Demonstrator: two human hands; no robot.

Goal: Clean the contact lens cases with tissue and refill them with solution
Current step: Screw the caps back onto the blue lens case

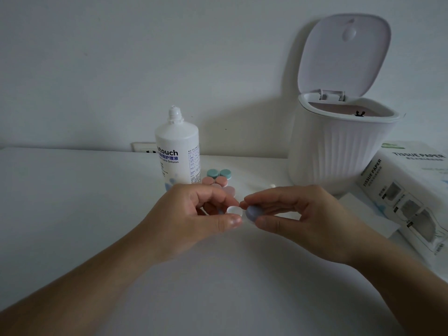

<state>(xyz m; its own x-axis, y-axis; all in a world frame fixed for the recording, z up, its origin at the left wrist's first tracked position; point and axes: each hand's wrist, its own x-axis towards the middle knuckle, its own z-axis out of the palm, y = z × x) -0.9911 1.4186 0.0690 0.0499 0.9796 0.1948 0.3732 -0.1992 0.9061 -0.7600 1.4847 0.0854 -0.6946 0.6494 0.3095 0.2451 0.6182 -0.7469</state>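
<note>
Your left hand (pixel 194 212) pinches a translucent white round lens case (pixel 234 210) while your right hand (pixel 291 212) grips its lavender plastic cap (pixel 252 213) just beside it.

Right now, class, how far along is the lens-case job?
Done: solution bottle uncapped, bin open. In hand: left hand holds a case; right hand pinches its blue cap. Left: green case and pink case still capped; tissue pack waits.
</note>
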